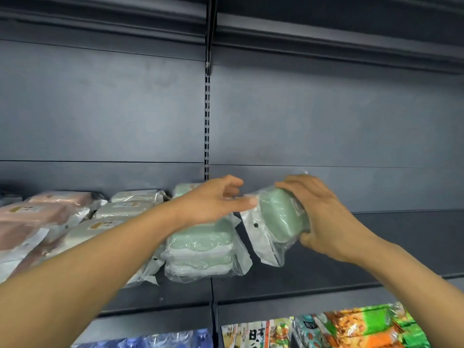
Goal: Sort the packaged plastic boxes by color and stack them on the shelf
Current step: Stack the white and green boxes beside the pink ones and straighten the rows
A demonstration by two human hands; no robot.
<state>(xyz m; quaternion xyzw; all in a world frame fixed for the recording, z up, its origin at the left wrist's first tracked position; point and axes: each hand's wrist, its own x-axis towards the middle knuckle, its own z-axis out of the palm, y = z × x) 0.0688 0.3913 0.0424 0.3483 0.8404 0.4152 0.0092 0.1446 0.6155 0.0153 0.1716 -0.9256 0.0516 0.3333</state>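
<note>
I see right hand gripping one green box; left hand loose, empty, hiding green stack, three visible, on shelf.

Little can be read here. On a white snack packet on the lower shelf, at the bottom edge of the view, stand large black East Asian characters, cut off by the frame and too partial to make out. The teal packet beside it carries a small dark mark with pale characters, too small to read. The packaged boxes at the left bear paper labels: a pink box and a pale box each show an orange-yellow emblem with fine print below, blurred beyond reading. No numbers or price signs are legible.
</note>
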